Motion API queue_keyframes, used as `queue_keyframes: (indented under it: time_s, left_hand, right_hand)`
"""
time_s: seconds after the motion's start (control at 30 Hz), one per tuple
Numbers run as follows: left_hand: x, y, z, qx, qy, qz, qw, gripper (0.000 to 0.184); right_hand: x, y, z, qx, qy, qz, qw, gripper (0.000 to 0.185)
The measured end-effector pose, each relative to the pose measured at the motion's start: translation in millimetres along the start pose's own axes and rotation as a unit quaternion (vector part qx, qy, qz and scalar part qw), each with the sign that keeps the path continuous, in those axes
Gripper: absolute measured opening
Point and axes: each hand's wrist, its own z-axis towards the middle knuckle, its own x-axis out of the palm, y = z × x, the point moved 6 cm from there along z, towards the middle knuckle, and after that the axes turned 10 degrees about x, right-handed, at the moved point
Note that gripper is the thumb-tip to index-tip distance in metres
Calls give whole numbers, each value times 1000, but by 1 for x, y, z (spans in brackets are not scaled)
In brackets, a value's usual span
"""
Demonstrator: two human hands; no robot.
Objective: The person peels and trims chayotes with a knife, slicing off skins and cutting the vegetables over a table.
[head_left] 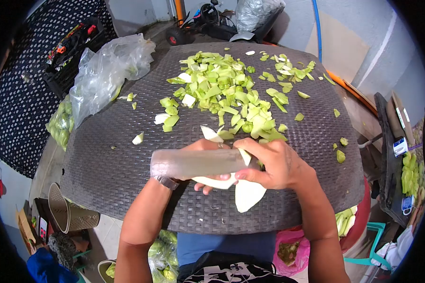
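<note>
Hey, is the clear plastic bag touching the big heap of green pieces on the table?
Apart: in the head view, bare dark tabletop shows between the plastic bag and the heap.

Bright light; sheen on the bag; knife blurred; fisheye bows the desk, corners black.

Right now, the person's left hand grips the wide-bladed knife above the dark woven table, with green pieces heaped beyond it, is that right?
Not quite: the right hand grips the wide-bladed knife, as the head view shows. The dark woven table and heaped green pieces are as you said.
</note>
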Motion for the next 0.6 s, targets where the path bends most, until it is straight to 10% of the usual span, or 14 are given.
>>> queue_keyframes:
  time_s: [0.17, 0.47, 0.6]
  left_hand:
    - [-2, 8, -1, -22, -53, 7, 998, 33]
    - [-23, 39, 9, -34, -66, -285, 956, 49]
    - [-12, 29, 4, 94, -15, -242, 966, 48]
  right_hand:
    - [-1, -18, 5, 95, 25, 153, 983, 51]
    - [-3, 4, 1, 3, -43, -17, 999, 93]
    - [0, 5, 1, 0, -19, -15, 1000, 85]
